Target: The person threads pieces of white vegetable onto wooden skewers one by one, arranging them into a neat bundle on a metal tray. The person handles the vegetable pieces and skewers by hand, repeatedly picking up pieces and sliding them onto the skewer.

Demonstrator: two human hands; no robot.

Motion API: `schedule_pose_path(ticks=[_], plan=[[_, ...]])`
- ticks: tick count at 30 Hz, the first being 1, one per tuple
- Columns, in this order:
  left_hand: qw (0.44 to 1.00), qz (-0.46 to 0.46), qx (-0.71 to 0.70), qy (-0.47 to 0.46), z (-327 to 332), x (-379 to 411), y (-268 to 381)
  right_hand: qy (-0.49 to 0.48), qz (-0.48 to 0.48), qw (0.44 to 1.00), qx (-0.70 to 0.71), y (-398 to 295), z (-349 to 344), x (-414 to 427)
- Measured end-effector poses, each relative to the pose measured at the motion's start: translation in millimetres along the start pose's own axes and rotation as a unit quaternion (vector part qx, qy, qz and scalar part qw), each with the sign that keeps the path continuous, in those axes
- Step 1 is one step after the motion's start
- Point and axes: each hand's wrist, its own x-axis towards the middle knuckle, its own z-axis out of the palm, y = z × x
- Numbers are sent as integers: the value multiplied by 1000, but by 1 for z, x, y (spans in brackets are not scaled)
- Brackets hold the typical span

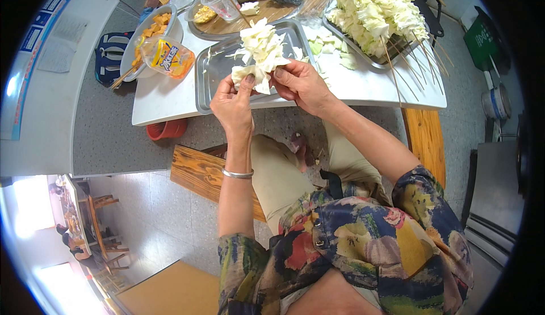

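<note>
My left hand (236,102) pinches a pale cabbage leaf piece, thumb on top, over the front edge of a metal tray (203,98). Opposite it, my right hand (300,83) grips the near side of the same bunch of cabbage pieces (260,44). A thin wooden skewer (236,7) sticks out of the bunch at its far end. Some cabbage scraps lie in the tray. To the right, a second metal tray (374,64) bears a tall heap of skewered cabbage (374,12), with sticks pointing over the table edge. Loose leaf pieces (336,47) lie between the trays.
At left stand a bowl (173,12) of orange cubes with skewers and a cut plastic bottle (168,57). Behind is a round wooden board (217,27) with a plastic cup (221,3). Wooden benches (204,170) and a red bucket (167,130) are below. A person (74,247) sits far off.
</note>
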Motion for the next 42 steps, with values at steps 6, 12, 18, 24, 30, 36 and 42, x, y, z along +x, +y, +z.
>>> schedule_pose_path(ticks=[6, 12, 18, 24, 30, 36, 42], plan=[[995, 54, 87, -19, 0, -6, -2, 9, -3, 1000, -17, 9, 2, 3], [982, 93, 159, -50, -6, -7, -1, -12, 0, 997, -75, 8, 3, 7], [988, -8, 47, -149, -4, -15, 17, 8, 23, 991, -129, 6, -4, 16], [985, 10, 128, -118, -16, -9, 0, -9, 35, 969, -242, 2, -2, 22], [999, 24, -9, 47, -35, 7, -1, 24, 75, 945, -317, -18, 2, -11], [982, 108, 62, 142, -52, 15, -4, -10, 62, 865, -497, -8, 5, -63], [983, 109, 40, 145, -49, 11, 3, -20, 56, 863, -502, -10, 9, -66]])
